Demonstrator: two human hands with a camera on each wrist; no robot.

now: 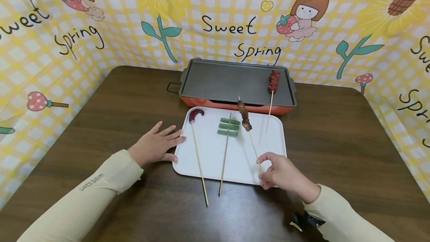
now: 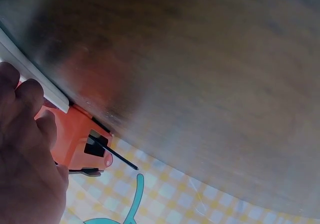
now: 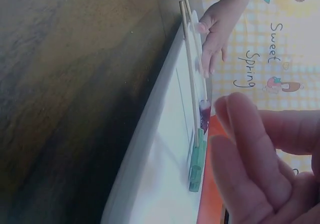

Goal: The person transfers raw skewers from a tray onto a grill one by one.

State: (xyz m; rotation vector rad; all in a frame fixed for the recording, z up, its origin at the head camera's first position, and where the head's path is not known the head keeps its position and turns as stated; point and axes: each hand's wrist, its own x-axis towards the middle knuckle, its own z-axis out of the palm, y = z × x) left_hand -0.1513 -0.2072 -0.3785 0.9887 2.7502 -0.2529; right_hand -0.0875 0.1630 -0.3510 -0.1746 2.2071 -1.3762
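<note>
Forming the backdrop, a yellow-and-white checked cloth [image 1: 228, 3] printed with flowers and the words "Sweet Spring" stands behind and to both sides of the desk [image 1: 147, 204], which has a dark wood-grain surface. An orange grill [image 1: 228, 81] with a flat grey plate is located toward the rear of the desk. A white tray [image 1: 211, 152] lies directly in front of the grill. The left hand [image 1: 156, 145] is spread wide, fingertips at the left rim of the tray. The right hand [image 1: 277, 171], at the near right corner, pinches the stick of the brown skewer [image 1: 244, 116], which is inclined above the tray with its tip toward the grill. The dark red skewer [image 1: 195, 115] and the green skewer [image 1: 229, 127] lie at left and centre of the tray, stick ends overhanging the near edge. The red skewer [image 1: 273, 81] has its pieces on the right end of the plate, stick projecting over the tray.
</note>
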